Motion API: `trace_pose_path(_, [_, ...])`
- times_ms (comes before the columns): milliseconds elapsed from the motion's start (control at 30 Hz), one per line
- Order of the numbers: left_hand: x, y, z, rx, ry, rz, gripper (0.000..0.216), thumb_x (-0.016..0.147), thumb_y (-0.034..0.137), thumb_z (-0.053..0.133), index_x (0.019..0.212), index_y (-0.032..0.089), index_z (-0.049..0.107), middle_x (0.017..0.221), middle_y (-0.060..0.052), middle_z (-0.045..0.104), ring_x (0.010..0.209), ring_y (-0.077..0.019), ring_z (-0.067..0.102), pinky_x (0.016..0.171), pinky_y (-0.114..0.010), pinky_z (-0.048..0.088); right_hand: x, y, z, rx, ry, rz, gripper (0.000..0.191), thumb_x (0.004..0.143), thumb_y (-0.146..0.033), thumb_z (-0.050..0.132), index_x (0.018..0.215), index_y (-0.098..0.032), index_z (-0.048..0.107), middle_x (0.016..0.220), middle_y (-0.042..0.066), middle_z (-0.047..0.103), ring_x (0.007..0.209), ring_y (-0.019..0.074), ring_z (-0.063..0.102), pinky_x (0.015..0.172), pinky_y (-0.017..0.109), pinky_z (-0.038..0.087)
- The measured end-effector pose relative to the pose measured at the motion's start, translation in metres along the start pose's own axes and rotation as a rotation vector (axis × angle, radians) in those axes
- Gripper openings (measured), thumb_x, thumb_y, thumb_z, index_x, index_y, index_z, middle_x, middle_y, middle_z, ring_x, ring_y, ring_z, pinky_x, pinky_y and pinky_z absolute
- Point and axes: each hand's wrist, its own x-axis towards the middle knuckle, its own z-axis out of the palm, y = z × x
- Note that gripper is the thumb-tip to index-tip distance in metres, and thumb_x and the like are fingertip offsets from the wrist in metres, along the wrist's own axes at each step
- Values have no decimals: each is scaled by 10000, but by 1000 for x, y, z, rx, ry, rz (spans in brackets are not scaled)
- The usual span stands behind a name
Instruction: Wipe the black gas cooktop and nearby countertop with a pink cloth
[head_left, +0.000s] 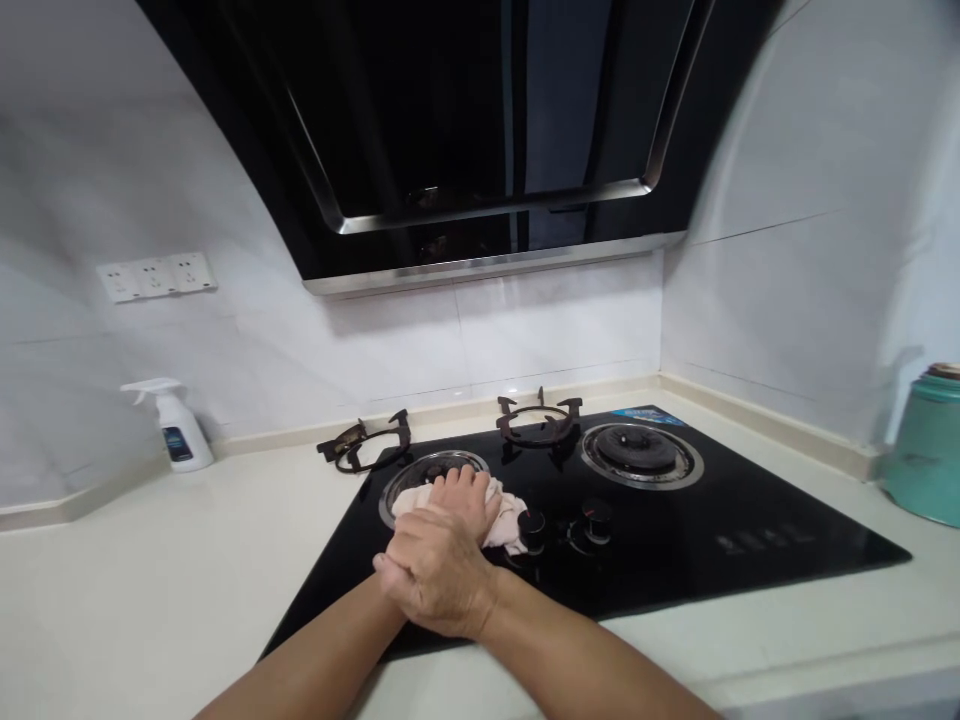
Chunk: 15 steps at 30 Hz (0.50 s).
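Note:
My left hand (463,503) presses down on a pale pinkish cloth (510,520), fingers together over it. The cloth lies bunched on the front of the left burner (435,468) and reaches to a black control knob (532,528). Across my left wrist lies my right hand (439,572), its fingers wrapped round the wrist. The burner's far rim shows beyond the fingers; its near part is hidden by cloth and hands. Both forearms come in over the front edge of the black glass cooktop (690,545).
Two pan supports, one left (373,443) and one right (538,420), are off the burners. The right burner (641,455) is uncovered. A spray bottle (180,430) stands left, a green container (926,450) right. A black range hood (480,130) hangs overhead.

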Motion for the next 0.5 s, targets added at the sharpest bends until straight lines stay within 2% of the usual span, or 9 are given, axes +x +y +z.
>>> trace_pose_path(133, [29,12,-6,83,-45,68,408,1055,444,388,1173,163,659,1185,-155,661,1098,-333,593,921,-467,418,8,4,-9,-19,100,-60,347,963,-290,494,624,-228,530,663,2,554,661,155,491,650,335,404])
trace_pose_path(233, [50,20,-5,86,-107,84,424,1059,425,381,1184,126,654,1147,-173,673,1071,-337,624,914,-457,424,13,13,-17,-54,167,-17,362,971,-286,480,614,-230,498,662,0,538,665,150,478,656,327,394])
trace_pose_path(367, [89,33,12,61,-119,26,424,1045,392,406,1199,79,647,1126,-211,671,1039,-356,647,888,-464,434,14,27,-25,-122,184,71,376,979,-287,473,606,-236,452,657,-3,506,652,145,451,659,313,384])
trace_pose_path(500, [124,45,32,8,-80,-32,385,1030,351,433,1220,89,641,1197,-224,647,1148,-376,603,958,-509,420,14,37,-31,-172,165,66,365,976,-298,486,617,-238,460,668,-5,507,664,149,464,667,320,378])
